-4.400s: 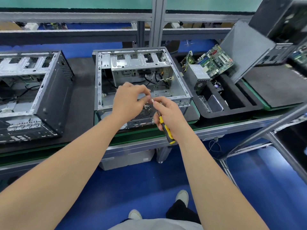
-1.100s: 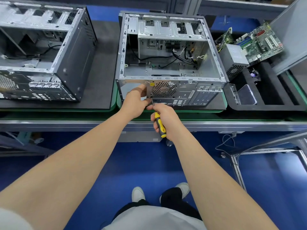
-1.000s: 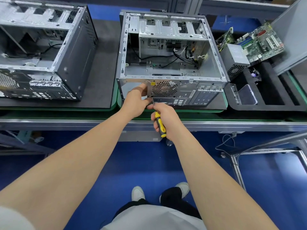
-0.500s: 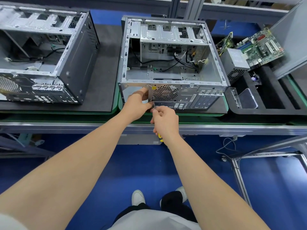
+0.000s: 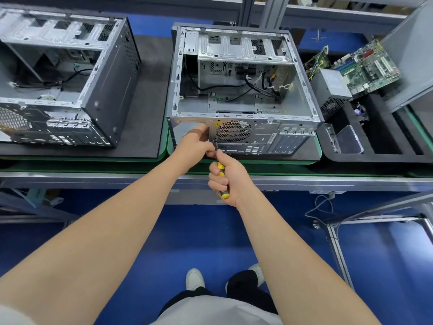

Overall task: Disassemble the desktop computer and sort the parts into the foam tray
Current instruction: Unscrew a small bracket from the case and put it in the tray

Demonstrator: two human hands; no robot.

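- The open grey metal desktop computer case (image 5: 236,106) lies on a black mat (image 5: 150,113) on the table (image 5: 93,179), with its rear panel facing the near edge.
- The right hand (image 5: 228,177) grips a yellow-and-black-handled screwdriver (image 5: 221,165). Its fingers are wrapped tightly round the handle and the shaft points at the rear panel.
- The left hand (image 5: 195,146) is at the panel's left part, with its fingers curled beside the shaft. I cannot tell whether they pinch anything.
- To the right, the black foam tray (image 5: 375,156) holds a grey power supply box (image 5: 331,90) and a green motherboard (image 5: 367,69).
- A second dark case (image 5: 110,85) lies at the left.
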